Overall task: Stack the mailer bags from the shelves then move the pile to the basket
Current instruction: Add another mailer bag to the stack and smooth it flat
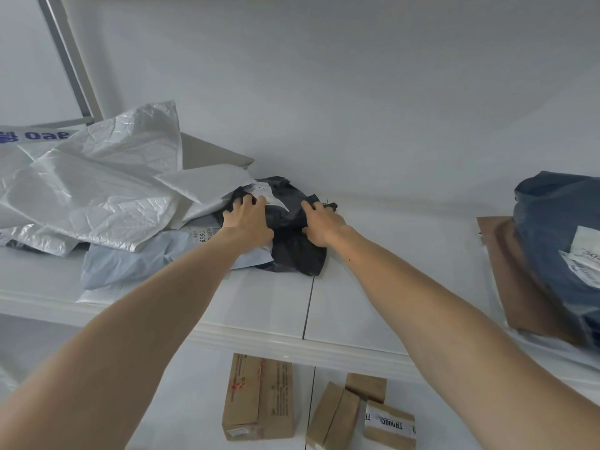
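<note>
Early in the stacking, judging by the scatter. Gripping a crumpled, labelled black mailer bag (293,251) with left hand (248,220) and right hand (319,225), fingers curled into its folds, near the back edge of the shelf (357,287). Loose white mailers (97,190) heaped against it toward the left end; another dark bag (558,228) at the right end, ungathered. No basket in view.

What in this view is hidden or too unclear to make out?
- Head view: the label text on the black mailer bag is too small to read. The left hand and right hand gripping it cover part of it.
- The dark blue bag is cut off by the right edge.
- The white bags are cut off by the left edge.
- The basket is out of frame.
</note>
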